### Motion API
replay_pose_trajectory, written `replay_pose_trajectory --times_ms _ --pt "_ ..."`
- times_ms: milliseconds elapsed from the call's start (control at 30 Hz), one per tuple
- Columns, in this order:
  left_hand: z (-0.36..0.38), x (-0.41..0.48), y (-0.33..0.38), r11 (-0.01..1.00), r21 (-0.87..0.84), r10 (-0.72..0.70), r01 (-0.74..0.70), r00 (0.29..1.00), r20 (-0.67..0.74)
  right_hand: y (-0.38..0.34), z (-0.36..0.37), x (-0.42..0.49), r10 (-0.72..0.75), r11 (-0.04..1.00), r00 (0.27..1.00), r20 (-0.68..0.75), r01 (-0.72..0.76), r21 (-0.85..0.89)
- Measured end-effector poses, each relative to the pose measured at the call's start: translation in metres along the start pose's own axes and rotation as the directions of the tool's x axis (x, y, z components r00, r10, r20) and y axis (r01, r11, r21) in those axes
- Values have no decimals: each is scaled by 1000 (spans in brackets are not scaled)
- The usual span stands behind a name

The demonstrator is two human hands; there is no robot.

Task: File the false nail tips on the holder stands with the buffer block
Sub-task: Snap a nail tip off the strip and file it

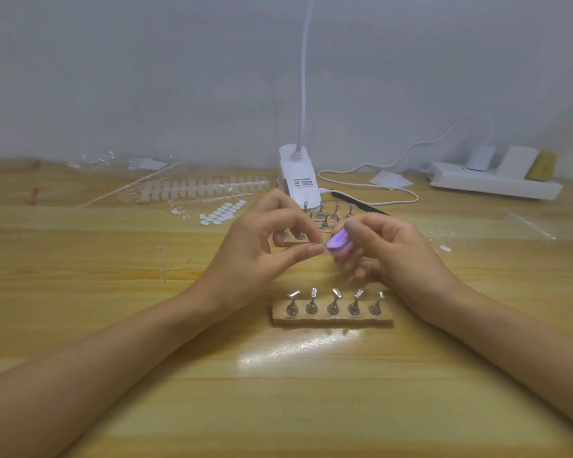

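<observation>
My left hand [262,246] pinches a small clear false nail tip [325,250] between thumb and fingers above the table. My right hand [387,252] grips a purple and pink buffer block [338,243], and the block's end touches the tip. Below the hands a wooden base [333,319] carries a row of several metal holder stands [333,304]. A second group of metal stands [328,214] sits behind my hands, partly hidden by them.
A white clip lamp [298,180] with a gooseneck stands at the back centre, its cable trailing right to a white power strip [493,183]. Strips of nail tips [205,190], white adhesive tabs [222,213] and clear packaging lie at the back left. A black tool [361,204] lies beside the lamp.
</observation>
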State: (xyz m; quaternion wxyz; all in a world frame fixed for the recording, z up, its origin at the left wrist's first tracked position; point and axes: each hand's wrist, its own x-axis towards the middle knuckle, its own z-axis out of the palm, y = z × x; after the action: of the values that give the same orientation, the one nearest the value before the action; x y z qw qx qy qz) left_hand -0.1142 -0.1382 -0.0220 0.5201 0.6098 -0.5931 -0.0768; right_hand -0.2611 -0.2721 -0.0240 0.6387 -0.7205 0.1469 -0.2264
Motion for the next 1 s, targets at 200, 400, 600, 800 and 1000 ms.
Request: replay_pose_trajectory --times_ms 200,400,600,800,1000 --pt "0 -1 0 1000 4 6 -6 1000 0 1 -3 2 8 999 1000 -16 -7 46" --pt "0 -1 0 1000 14 6 -6 1000 9 0 1 -1 -11 1000 1000 18 12 -25" --pt "0 -1 -1 1000 11 7 -7 1000 -1 0 2 -3 -4 997 996 85 11 -82" --pt "0 -1 -1 1000 14 13 -13 1000 4 -2 3 -3 3 997 995 101 5 -78" --pt "-1 -1 -2 1000 14 8 -8 1000 3 -2 1 -3 10 998 998 64 -6 -58"
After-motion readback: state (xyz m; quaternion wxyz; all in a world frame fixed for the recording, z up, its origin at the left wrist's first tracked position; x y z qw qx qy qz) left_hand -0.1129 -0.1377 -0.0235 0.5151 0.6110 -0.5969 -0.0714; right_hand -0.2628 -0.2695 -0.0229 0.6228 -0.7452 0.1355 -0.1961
